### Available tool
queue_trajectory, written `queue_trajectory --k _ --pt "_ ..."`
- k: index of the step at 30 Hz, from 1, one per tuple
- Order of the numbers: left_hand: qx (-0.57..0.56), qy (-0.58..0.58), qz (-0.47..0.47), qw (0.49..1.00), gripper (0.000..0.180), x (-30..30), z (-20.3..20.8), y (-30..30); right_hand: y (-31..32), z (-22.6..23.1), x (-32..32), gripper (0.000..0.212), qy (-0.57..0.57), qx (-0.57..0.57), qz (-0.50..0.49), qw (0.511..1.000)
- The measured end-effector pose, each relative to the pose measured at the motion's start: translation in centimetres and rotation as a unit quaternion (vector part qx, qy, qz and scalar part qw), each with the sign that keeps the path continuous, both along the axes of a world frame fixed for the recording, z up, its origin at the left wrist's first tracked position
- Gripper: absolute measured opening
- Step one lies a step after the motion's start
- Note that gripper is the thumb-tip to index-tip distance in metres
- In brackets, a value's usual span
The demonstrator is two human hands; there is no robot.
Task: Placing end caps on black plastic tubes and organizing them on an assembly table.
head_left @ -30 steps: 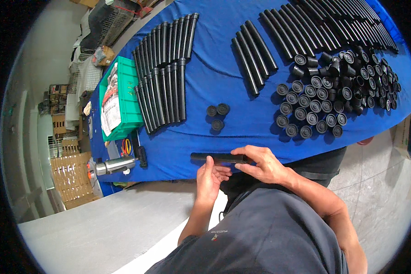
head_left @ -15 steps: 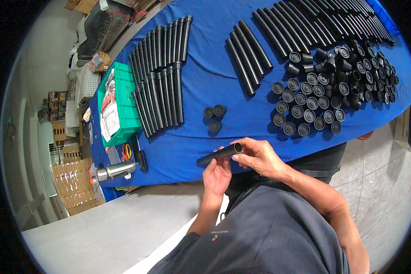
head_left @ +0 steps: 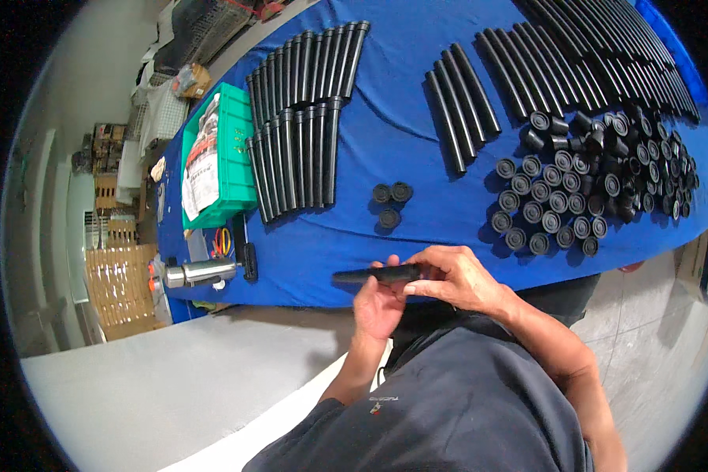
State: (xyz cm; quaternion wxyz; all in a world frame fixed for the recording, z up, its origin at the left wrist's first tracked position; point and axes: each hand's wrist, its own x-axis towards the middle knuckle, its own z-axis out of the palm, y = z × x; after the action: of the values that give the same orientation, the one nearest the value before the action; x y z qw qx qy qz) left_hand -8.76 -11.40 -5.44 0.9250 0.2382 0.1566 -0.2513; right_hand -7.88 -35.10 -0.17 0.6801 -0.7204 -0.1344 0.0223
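A short black tube [head_left: 352,276] lies across both hands just over the near edge of the blue-covered table. My left hand [head_left: 378,308] holds it from below, its fingers around the middle. My right hand [head_left: 462,282] has its thumb and fingers closed on the right end, which they hide. The tube's left part is blurred. Just beyond the hands sit three round black caps [head_left: 389,218] on the cloth. To the right is a large group of similar black caps [head_left: 557,201], some upright with ringed faces showing, others tipped in a heap.
Capped black tubes [head_left: 300,149] lie in two rows at the left. Plain black tubes [head_left: 462,106] lie at the centre back and far right. A green crate [head_left: 232,149] holds white and red packaging. A steel flask [head_left: 200,273] and scissors [head_left: 223,240] lie near it on the blue cloth [head_left: 299,267].
The tube has turned more level, and its open right end, visible before, is now covered by my right fingers. The whole view has shifted, moving the table things rightward.
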Motion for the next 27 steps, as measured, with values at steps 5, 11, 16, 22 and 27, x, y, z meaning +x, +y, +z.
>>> queue_trajectory --k 5,11,16,22,27 --pt "0.091 -0.034 0.094 0.991 0.025 2.3 1.9 3.1 1.0 -0.8 2.5 0.043 -0.096 -0.246 -0.085 0.961" --pt "0.046 -0.051 0.064 0.996 0.027 1.4 1.6 3.9 4.7 -2.0 5.9 0.039 -0.123 -0.389 -0.103 0.907" --pt "0.043 -0.037 0.055 0.997 0.029 0.5 1.1 3.4 5.6 -3.7 7.5 0.023 -0.120 -0.426 -0.090 0.892" --pt "0.054 -0.031 0.076 0.995 0.030 0.9 0.7 4.3 5.2 -2.7 5.9 0.019 -0.123 -0.428 -0.102 0.890" --pt "0.025 -0.037 0.047 0.998 0.030 1.0 1.4 3.8 0.1 -1.0 4.6 0.030 -0.048 -0.482 -0.176 0.857"
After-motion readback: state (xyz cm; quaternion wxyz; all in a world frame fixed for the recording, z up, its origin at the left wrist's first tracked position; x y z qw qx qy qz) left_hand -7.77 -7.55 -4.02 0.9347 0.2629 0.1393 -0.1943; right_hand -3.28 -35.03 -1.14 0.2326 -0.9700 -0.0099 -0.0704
